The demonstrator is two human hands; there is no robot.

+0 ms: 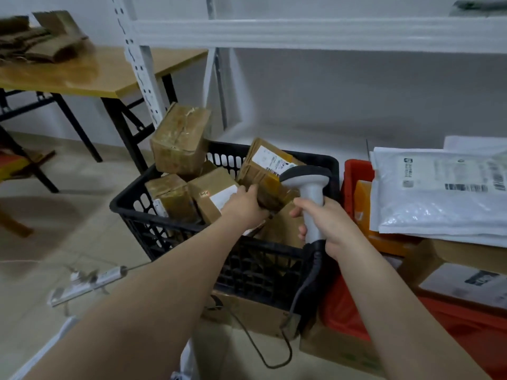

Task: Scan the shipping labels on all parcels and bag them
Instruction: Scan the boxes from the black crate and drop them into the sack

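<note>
Box (270, 176): taped cardboard, sat tilted over the black basket (129, 204), label up.
Left hand (244, 207): gripped the box's lower corner.
Right hand (333, 223): wrapped round the scanner (311, 193) handle.
Handling: likely light and stiff; slick tape, so hold the edges.

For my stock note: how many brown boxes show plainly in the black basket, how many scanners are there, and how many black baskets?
Brown box: 4 (partly hidden ones not counted)
Scanner: 1
Black basket: 1
Total: 6
</note>
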